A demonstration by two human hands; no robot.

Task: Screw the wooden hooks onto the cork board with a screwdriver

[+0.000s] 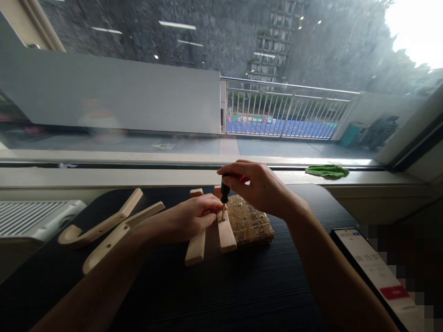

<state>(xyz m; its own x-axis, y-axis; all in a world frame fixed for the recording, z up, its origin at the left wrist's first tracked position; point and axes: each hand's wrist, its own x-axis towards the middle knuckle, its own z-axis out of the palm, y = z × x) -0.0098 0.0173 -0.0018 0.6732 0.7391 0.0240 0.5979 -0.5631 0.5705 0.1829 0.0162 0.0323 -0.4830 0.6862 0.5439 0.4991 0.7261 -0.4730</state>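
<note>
Above the black table (224, 295), a screwdriver (225, 190) is pinched nearly upright by the closed fingers of the right hand (255, 181), its tip set on a wooden slat (227, 236) beside a brown block (252, 220), while the left hand (199, 214) is placed near the shaft, fingers loosely bent, their hold unclear.

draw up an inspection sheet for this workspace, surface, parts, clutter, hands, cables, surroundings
surface: dark table with a fine-lined top
job's things: screwdriver upright, tip at a hole in a flat wooden piece; second wooden piece to its left; two curved wooden pieces farther left; brown block on the right
clutter: phone at right; green cloth on the sill
hands: right hand grips the screwdriver handle; left hand at the wooden pieces
cables: nothing seen
surroundings: window ahead, railing outside, radiator at left
</note>
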